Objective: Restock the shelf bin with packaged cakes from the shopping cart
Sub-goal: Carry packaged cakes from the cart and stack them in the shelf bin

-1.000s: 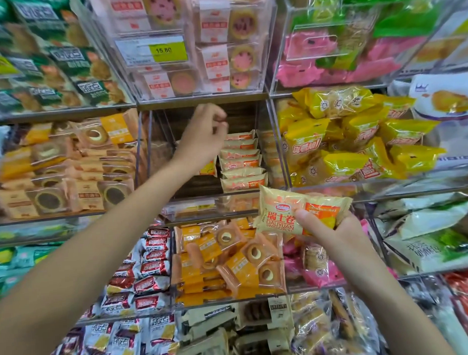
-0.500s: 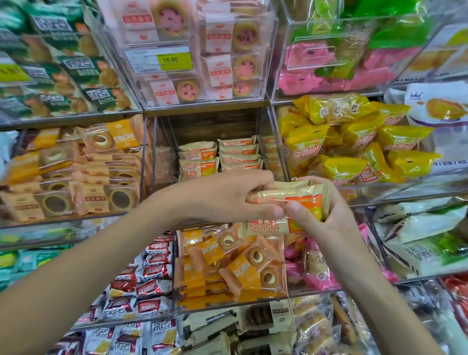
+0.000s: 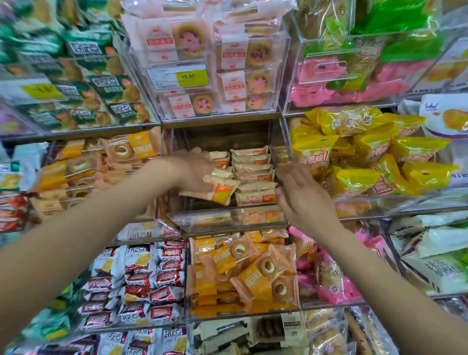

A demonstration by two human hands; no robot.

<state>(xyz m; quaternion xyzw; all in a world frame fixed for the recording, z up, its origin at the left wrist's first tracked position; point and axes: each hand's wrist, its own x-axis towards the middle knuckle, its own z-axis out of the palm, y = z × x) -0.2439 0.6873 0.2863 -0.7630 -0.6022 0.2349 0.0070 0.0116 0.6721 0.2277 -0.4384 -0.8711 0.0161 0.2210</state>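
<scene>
My left hand (image 3: 193,169) reaches into the clear shelf bin (image 3: 229,220) in the middle row and grips a cream-and-orange packaged cake (image 3: 217,188), tilted, over the bin's left side. A neat stack of the same cakes (image 3: 253,173) fills the bin's right half, with a shorter stack (image 3: 221,159) behind my left hand. My right hand (image 3: 300,193) hovers at the bin's right front corner with relaxed, spread fingers and holds nothing. The shopping cart is out of view.
Clear bins crowd all sides: yellow snack bags (image 3: 360,155) to the right, ring cakes (image 3: 93,167) to the left, pink-filled cakes with a price tag (image 3: 188,77) above, orange ring-cake packs (image 3: 245,270) below. The bin walls leave a narrow opening.
The cake passed from my right hand to my left, which carried it up into the bin. My right hand let go and opened beside the bin.
</scene>
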